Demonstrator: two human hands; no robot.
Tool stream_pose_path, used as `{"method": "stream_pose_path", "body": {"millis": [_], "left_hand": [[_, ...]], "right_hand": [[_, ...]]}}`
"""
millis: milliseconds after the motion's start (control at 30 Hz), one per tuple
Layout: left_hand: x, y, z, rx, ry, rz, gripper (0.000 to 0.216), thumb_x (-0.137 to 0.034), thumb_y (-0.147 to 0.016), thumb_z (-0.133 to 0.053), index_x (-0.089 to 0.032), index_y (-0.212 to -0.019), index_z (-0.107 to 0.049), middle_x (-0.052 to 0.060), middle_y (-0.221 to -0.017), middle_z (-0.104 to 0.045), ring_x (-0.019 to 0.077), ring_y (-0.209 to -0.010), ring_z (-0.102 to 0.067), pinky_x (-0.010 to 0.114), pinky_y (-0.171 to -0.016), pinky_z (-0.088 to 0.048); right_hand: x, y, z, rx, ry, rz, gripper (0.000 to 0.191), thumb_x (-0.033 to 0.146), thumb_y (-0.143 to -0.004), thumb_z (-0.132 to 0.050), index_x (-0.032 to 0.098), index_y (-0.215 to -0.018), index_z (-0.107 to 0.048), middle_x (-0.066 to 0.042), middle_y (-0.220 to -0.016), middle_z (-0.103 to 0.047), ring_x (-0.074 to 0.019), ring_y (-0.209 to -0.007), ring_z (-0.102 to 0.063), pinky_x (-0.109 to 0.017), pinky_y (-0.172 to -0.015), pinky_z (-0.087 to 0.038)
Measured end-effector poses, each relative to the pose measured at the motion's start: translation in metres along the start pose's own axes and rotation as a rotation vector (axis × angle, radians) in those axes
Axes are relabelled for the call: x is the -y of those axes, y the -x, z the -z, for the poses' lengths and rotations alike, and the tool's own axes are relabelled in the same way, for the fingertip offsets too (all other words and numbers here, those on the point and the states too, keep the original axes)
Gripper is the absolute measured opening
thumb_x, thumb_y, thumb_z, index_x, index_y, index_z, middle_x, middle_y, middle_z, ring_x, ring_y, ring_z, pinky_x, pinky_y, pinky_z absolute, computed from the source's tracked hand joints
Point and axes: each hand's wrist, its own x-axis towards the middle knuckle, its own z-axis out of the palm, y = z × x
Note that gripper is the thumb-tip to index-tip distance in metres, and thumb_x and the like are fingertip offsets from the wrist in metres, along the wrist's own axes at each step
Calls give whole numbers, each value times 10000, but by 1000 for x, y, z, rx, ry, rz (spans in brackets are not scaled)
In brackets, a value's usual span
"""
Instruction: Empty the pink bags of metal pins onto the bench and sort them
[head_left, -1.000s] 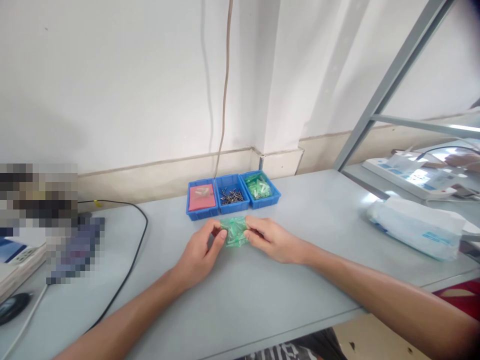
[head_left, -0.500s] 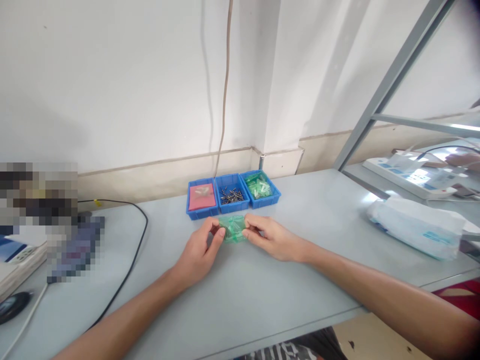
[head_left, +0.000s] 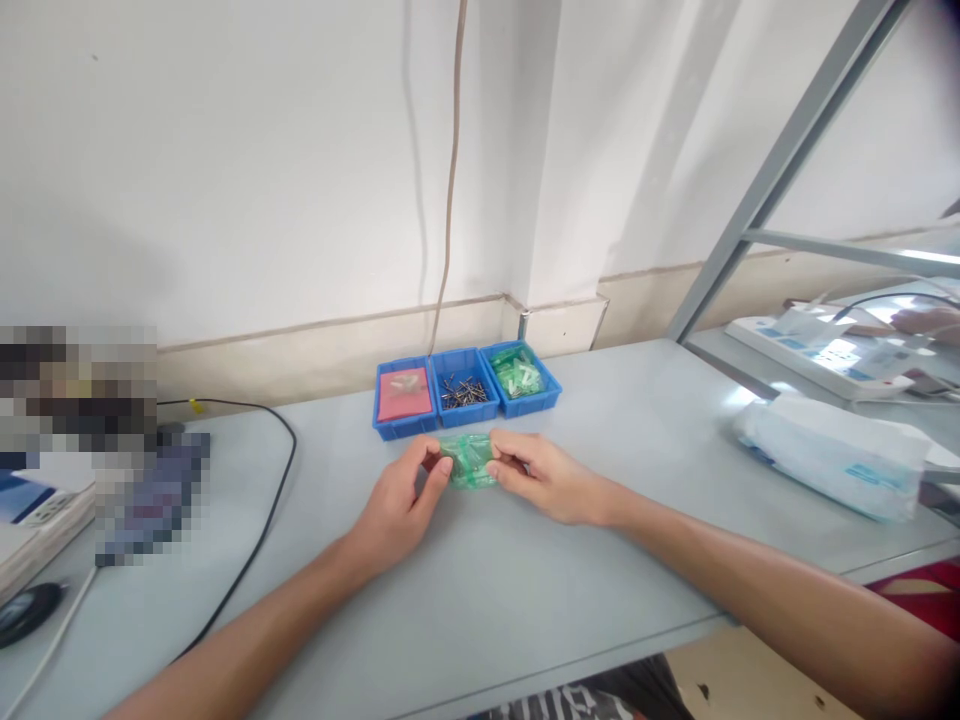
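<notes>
A small green see-through plastic bag (head_left: 472, 462) is stretched between my two hands, just in front of the blue trays. My left hand (head_left: 401, 495) pinches its left edge between thumb and fingers. At the right edge, my right hand (head_left: 547, 478) grips it the same way. What the bag contains, if anything, I cannot make out. Behind it stand three blue trays side by side: the left tray (head_left: 405, 430) has a pink pad in it, the middle tray (head_left: 471, 412) bears many small metal pins, and the right tray (head_left: 534, 404) contains green bags and white pieces.
To the left, a black cable (head_left: 274, 500) curves over the grey table (head_left: 465, 610), near a dark round object (head_left: 30, 612). On the right lies a white plastic pack (head_left: 836, 455), beside a slanting metal frame post (head_left: 780, 165). A white wall (head_left: 262, 170) rises behind.
Both hands keep their hold on the green bag, which is a little differently creased. Otherwise hardly anything has moved.
</notes>
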Motion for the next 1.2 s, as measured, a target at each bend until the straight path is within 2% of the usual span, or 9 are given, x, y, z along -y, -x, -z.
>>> {"method": "stream_pose_path", "body": {"millis": [267, 467, 667, 1000, 1200], "left_hand": [[3, 0, -2, -56, -30, 41, 256, -437, -1130, -427, -229, -1018, -528, 5, -914, -612, 188, -839, -562, 324, -797, -436], [3, 0, -2, -60, -24, 36, 249, -427, -1131, -428, -225, -1061, -557, 21, -954, -645, 197, -874, -592, 335, -822, -450], [4, -1, -1, -39, -11, 18, 254, -428, -1134, -427, -223, -1049, -552, 21, -939, -653, 191, -851, -595, 329, -805, -459], [4, 1, -2, 2, 2, 11, 276, -453, -1137, -418, -227, -1052, -550, 19, -936, -654, 193, -864, -609, 331, -812, -463], [5, 2, -1, 21, -13, -4, 274, -450, -1136, -418, -227, -1042, -546, 14, -920, -644, 184, -836, -595, 318, -784, -455]], "right_hand": [[-8, -3, -1, 41, -146, -88, 389, 519, -1093, -529, 227, -853, -438, 56, -728, -462, -135, -650, -416, -267, -621, -363], [-5, -2, 0, 96, -172, -78, 383, 482, -1058, -604, 221, -826, -448, 52, -744, -447, -134, -665, -407, -271, -619, -336], [-6, -2, -1, 121, -163, -52, 347, 462, -1066, -584, 196, -847, -543, 43, -757, -424, -131, -686, -383, -265, -622, -318], [-8, -2, 0, 113, -188, -54, 508, 536, -1038, -596, 206, -699, -414, 55, -691, -318, -111, -632, -296, -266, -565, -244], [-8, -1, 1, 119, -166, -11, 483, 463, -1056, -574, 206, -690, -390, 48, -712, -293, -114, -648, -287, -275, -582, -234]]}}
